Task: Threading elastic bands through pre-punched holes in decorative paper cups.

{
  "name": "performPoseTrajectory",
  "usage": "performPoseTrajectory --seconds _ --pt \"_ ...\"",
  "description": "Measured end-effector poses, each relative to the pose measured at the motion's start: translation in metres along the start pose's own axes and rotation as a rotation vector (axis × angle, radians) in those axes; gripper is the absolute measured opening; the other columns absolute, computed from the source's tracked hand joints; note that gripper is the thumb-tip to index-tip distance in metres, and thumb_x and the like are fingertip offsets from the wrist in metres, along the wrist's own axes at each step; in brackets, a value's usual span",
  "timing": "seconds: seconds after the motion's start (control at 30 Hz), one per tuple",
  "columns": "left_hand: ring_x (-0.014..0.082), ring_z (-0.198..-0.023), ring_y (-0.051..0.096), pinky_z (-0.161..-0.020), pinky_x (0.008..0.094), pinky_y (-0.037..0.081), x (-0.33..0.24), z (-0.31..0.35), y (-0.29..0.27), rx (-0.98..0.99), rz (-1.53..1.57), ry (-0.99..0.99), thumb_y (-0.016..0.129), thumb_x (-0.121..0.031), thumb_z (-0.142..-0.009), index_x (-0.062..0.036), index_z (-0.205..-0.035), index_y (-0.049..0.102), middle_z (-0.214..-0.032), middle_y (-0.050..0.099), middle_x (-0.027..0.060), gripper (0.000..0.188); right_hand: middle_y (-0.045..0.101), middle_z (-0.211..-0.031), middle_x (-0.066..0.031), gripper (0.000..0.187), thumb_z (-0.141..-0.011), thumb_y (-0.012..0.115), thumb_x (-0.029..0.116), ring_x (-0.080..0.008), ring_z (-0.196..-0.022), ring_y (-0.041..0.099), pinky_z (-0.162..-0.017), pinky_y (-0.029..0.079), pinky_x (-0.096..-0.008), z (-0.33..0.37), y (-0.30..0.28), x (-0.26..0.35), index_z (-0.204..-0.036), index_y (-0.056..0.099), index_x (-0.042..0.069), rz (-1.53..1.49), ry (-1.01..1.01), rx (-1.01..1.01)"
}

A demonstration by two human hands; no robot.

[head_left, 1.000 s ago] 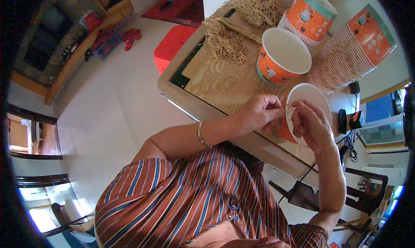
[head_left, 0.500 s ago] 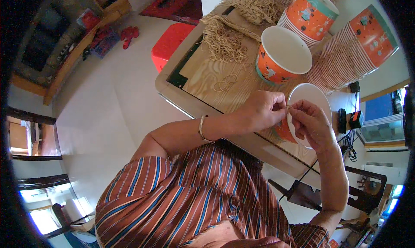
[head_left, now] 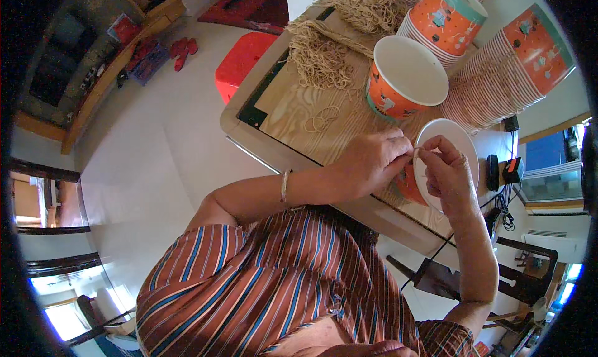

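Note:
An orange paper cup (head_left: 460,146) with a white inside stands at the near edge of the wooden board (head_left: 293,104). My left hand (head_left: 372,162) and my right hand (head_left: 446,171) meet at its near rim. The fingertips of both pinch a thin tan rubber band (head_left: 416,150) stretched across that rim. The left hand hides most of the cup's orange side. A metal bangle (head_left: 284,185) sits on my left wrist.
A second open orange cup (head_left: 408,73) stands behind the hands. Stacks of like cups (head_left: 507,70) lie and stand at the back right. Heaps of tan rubber bands (head_left: 324,55) cover the board's far part, with loose bands (head_left: 321,117) nearer. A red stool (head_left: 246,67) stands left of the table.
Both hands stay at the cup's near rim. The fingertips have drawn a little closer together over the band; the cup has not moved.

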State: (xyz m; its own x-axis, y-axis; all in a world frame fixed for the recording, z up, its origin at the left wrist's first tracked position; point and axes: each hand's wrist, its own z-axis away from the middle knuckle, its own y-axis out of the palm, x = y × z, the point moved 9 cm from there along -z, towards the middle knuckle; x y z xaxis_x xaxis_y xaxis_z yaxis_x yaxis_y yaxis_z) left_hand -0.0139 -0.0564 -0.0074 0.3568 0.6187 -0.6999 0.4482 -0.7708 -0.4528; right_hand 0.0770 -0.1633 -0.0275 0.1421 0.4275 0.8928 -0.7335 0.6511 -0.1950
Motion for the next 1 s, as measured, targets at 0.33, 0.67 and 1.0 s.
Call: performPoseTrajectory --seconds 0.33,0.67,1.0 --pt "0.0262 -0.076 0.061 -0.067 0.0346 0.050 0.004 0.000 -0.001 -0.045 0.094 -0.075 0.066 -0.008 -0.081 -0.0029 -0.090 0.062 -0.083 0.058 0.0096 0.010 0.046 -0.060 0.0068 0.006 -0.087 0.062 0.013 -0.0019 -0.045 0.034 -0.037 0.024 -0.0207 0.000 -0.004 0.001 -0.085 0.057 0.010 0.055 -0.055 -0.059" --pt "0.0253 -0.077 0.061 -0.069 0.0337 0.050 0.011 0.000 -0.003 -0.133 0.173 -0.036 0.067 -0.007 -0.080 -0.0010 -0.091 0.065 -0.086 0.057 0.0105 0.013 0.044 -0.059 0.0073 0.005 -0.087 0.061 0.011 -0.0012 -0.048 0.037 -0.040 0.030 -0.0202 0.003 -0.006 0.012 -0.083 0.058 0.009 0.202 -0.228 -0.113" --pt "0.0229 -0.080 0.060 -0.072 0.0330 0.049 0.016 -0.002 0.002 -0.078 0.242 -0.128 0.066 -0.011 -0.083 -0.0040 -0.090 0.064 -0.086 0.058 0.0081 0.010 0.048 -0.063 0.0079 0.006 -0.088 0.062 0.014 0.0005 -0.049 0.036 -0.040 0.029 -0.0185 0.006 -0.004 0.007 -0.085 0.058 0.012 0.129 -0.186 -0.132"
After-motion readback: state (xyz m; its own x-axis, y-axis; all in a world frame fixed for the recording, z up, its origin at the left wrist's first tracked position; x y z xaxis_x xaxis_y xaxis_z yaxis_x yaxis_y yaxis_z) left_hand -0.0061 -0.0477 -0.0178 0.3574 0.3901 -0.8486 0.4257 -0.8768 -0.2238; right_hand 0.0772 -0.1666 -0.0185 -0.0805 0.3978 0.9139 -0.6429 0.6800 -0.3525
